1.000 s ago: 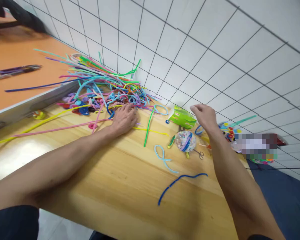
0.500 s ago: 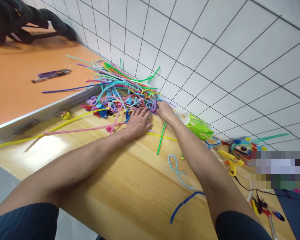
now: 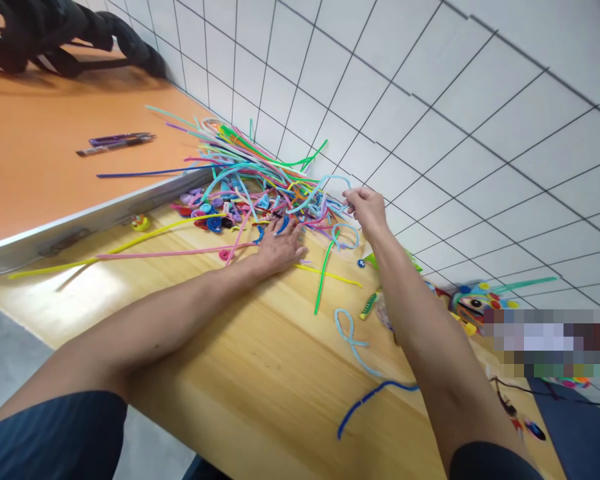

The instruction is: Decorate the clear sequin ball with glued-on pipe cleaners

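Note:
My left hand (image 3: 280,243) lies palm down with fingers spread over the near edge of a heap of coloured pipe cleaners (image 3: 260,163). Dark blue bits poke out around its fingertips. At the heap's right end, near the wall, my right hand (image 3: 367,205) is raised and pinches a light blue pipe cleaner (image 3: 335,177), which arcs back into the tangle. Just below that hand, a light blue loop (image 3: 347,237) crosses the top of a green pipe cleaner (image 3: 323,280). Whether the loop belongs to the held piece, I cannot tell.
Nearer me lie a curled light blue pipe cleaner (image 3: 353,340) and a dark blue one (image 3: 375,397). Long yellow (image 3: 150,239) and pink (image 3: 180,254) ones stretch left. Pens (image 3: 117,141) rest on the orange surface (image 3: 45,180). A tiled wall (image 3: 340,80) borders the table.
My right hand has lifted up and to the right out of the heap, drawing the light blue pipe cleaner with it. My left hand stays almost in place.

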Tool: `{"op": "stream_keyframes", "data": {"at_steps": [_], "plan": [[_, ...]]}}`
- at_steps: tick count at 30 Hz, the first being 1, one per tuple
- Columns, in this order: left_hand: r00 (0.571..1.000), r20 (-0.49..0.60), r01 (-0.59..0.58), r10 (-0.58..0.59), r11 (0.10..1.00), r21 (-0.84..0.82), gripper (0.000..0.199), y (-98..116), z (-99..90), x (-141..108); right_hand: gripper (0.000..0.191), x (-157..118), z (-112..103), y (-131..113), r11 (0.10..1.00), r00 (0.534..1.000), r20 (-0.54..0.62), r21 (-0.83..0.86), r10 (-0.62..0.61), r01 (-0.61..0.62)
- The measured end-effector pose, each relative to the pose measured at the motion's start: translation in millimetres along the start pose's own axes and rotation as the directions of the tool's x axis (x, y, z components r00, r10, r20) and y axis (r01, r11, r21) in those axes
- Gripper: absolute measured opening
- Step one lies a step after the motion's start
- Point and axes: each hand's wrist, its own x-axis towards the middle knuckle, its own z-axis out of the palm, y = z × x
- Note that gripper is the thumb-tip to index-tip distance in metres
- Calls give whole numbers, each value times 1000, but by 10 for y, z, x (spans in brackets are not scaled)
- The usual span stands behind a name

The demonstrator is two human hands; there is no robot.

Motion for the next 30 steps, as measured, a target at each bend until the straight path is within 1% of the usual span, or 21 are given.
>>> {"op": "stream_keyframes", "data": {"at_steps": [2,3,6,9,10,13,14,16,18,20,22,25,27,30], "plan": [[1000,-24,-11,11,1000,5,60,9,-26,-7,14,-48,-91,-61,980,998,-37,195,53,-45],[999,-35,-11,11,1000,8,60,17,-45,-12,13,-79,-123,-85,970,997,-34,237,72,-62],[994,-96,-47,47,999,-1,57,59,-113,-37,13,-189,-168,-128,953,995,31,285,98,-103],[969,-198,-158,147,987,-41,51,104,-150,-71,20,-285,-143,-155,943,994,73,318,81,-100],[962,-214,-186,168,980,-65,51,111,-148,-79,22,-308,-127,-165,943,994,79,319,75,-96],[969,-174,-203,175,967,-155,49,87,-101,-77,22,-349,-91,-194,955,995,82,285,64,-85],[973,-152,-200,174,963,-182,45,67,-80,-66,20,-357,-92,-199,961,996,69,265,59,-75],[977,-121,-200,176,954,-224,29,22,-39,-33,16,-372,-118,-194,974,998,49,220,50,-59],[980,-117,-188,162,945,-267,17,-15,-15,10,13,-398,-162,-165,981,996,72,180,60,-72],[985,-131,-153,116,933,-325,19,-36,-12,50,14,-444,-193,-116,982,987,133,151,95,-115],[987,-156,-106,47,914,-392,25,-43,-28,76,20,-514,-183,-56,980,970,204,120,133,-159],[983,-184,-68,-28,865,-496,30,-43,-63,80,29,-636,-84,29,979,935,320,82,152,-187],[979,-196,-66,-52,831,-553,31,-42,-77,74,33,-697,11,73,982,910,390,60,140,-177],[975,-198,-45,-97,790,-611,29,-41,-74,81,40,-735,126,115,988,877,465,29,120,-151]]}}
